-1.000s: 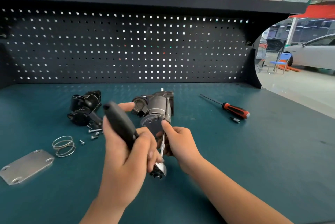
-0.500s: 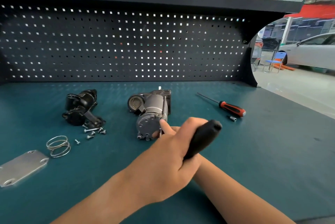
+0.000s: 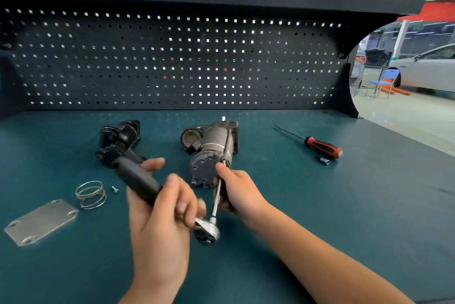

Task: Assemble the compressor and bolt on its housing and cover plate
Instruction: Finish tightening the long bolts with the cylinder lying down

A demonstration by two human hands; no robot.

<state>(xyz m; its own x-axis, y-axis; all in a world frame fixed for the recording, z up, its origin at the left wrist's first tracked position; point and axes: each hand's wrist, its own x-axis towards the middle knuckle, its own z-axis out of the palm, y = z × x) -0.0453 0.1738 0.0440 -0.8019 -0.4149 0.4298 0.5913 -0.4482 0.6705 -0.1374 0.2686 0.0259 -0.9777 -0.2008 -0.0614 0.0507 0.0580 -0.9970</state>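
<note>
Head view. Compressor [image 3: 211,153] lies on its side on the bench [image 3: 344,205], at 12 o'clock from the right hand [image 3: 236,190] and just beyond its thumb.

Right hand: fingers curled round the extension bar [image 3: 216,201], thumb tip up by the bolt end on the compressor's near face. The bar runs from that face back toward 6 o'clock into the ratchet [image 3: 206,231].

Left hand [image 3: 160,217]: clamped round the ratchet's black handle, which points to 10 o'clock. The chrome head sits at 3 o'clock from this hand, and the compressor at 1 o'clock, apart from it.

Housing [image 3: 118,141]: black, at 11 o'clock from the left hand; the handle's tip overlaps it in view, contact cannot be told.

Cover plate [image 3: 40,222]: flat on the bench at 9 o'clock from the left hand, well apart.

Spring [image 3: 91,195] lies between plate and left hand, with a screw [image 3: 115,189] just beside it at 3 o'clock.

Screwdriver [image 3: 322,147] lies at 2 o'clock from the right hand, well apart, with a small socket [image 3: 323,160] just beside it.
</note>
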